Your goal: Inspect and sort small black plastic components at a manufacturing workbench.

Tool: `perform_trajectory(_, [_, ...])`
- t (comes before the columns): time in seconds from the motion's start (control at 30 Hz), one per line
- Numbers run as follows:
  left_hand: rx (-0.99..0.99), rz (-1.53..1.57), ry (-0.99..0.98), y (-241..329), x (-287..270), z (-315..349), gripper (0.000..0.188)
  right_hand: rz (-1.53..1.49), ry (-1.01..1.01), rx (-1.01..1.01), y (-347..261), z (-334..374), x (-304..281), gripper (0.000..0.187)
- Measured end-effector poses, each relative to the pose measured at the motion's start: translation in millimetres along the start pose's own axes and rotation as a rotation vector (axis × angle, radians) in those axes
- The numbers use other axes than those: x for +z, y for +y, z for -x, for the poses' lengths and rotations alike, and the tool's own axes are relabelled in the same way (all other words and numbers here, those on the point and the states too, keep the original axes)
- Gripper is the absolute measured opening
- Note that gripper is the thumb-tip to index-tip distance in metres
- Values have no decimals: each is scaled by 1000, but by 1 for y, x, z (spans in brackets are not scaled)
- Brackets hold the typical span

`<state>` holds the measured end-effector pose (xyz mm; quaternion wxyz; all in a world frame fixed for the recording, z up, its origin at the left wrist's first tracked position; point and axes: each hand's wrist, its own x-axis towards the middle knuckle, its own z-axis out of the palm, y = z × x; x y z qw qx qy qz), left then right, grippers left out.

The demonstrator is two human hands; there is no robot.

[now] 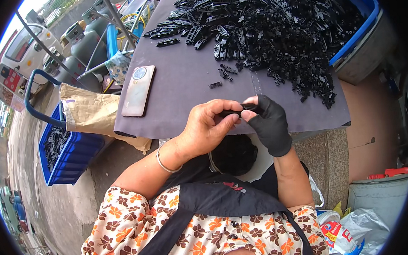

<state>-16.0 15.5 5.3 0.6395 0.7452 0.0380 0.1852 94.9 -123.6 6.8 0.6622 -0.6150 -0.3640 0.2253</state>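
Observation:
Over the near edge of the grey-covered table (183, 78), my left hand (208, 120) and my right hand (270, 124) meet. Between their fingertips they pinch a small black plastic piece (234, 112), mostly hidden by the fingers. The left hand is bare, with a bangle on the wrist; a black fingerless glove covers the right. Beyond them, a few small black clips (215, 85) lie loose. A heap of small black clips (297, 53) spreads to the right, and longer oval black plastic parts (227, 38) are piled behind.
A phone (139, 91) lies on the table's left. Beneath the near edge stands a round bucket (260, 164) with dark contents. On the left are a blue crate (72, 157) of parts, brown paper (92, 108) and gas cylinders (86, 43). A blue-rimmed bin (360, 31) adjoins the table at right.

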Motion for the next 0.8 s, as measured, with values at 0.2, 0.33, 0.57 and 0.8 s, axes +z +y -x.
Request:
perform_trajectory(0.2, [-54, -37, -254, 3, -27, -28, 38, 255, -395, 241, -13, -11, -45, 16])
perform_trajectory(0.33, [418, -956, -41, -30, -73, -101, 29, 920, -170, -173, 2, -35, -35, 23])
perform_trajectory(0.57, [225, -1118, -102, -58, -73, -166, 21, 1187, -9, -307, 48, -101, 5, 14])
perform_trajectory(0.8, [40, -910, 214, -50, -70, -128, 23, 725, 141, -356, 45, -77, -7, 13])
